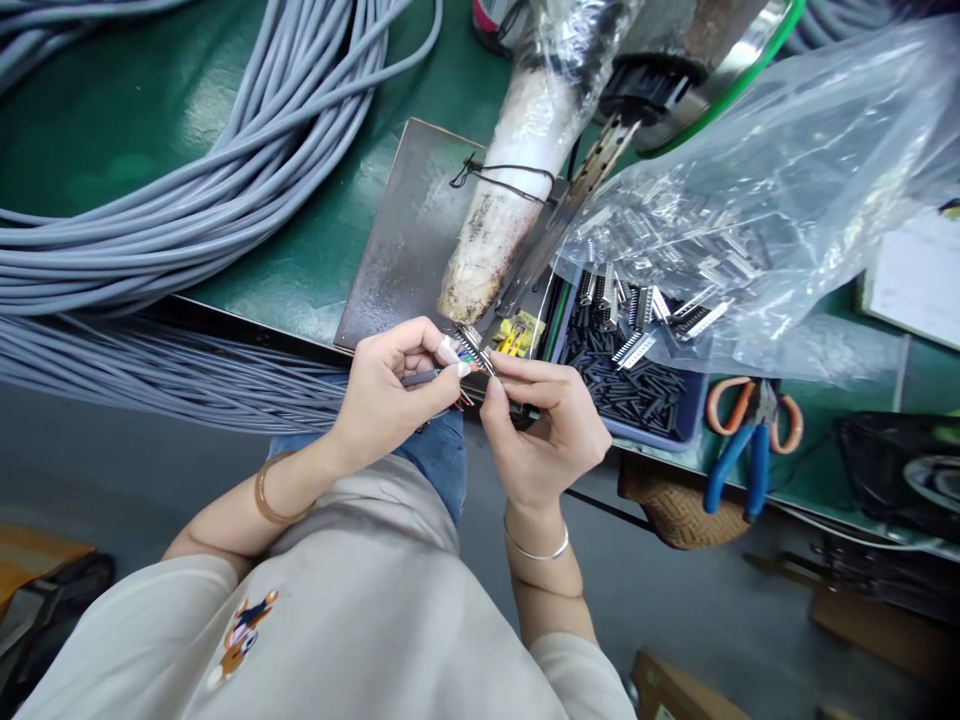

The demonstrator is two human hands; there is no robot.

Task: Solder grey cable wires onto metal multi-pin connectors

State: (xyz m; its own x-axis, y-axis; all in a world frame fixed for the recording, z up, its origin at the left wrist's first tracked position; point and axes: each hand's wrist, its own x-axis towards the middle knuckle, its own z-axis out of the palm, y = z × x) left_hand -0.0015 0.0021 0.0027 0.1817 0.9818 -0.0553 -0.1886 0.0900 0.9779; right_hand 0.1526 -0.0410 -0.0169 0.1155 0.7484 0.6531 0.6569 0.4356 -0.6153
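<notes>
My left hand (394, 385) is closed around the end of a grey cable (421, 378), whose thin coloured wires fan out past its fingertips, which have white coverings. Between the thumb and fingers of my right hand (551, 420) is a small metal multi-pin connector (474, 348). The wire ends meet the connector's pin row; whether any is joined cannot be made out. Just above the connector is the lower end of a soldering iron (592, 165), slanting down from the upper right. Beside it hangs a white tube (499, 190) wrapped in clear film.
A blue tray (682, 428) of short black sleeves and several connectors stands right of my hands, partly under a clear bag (832, 190) of connectors. Pliers (739, 470) and orange-handled scissors (729, 404) lie at the bench edge. Coiled grey cables (247, 190) cover the left.
</notes>
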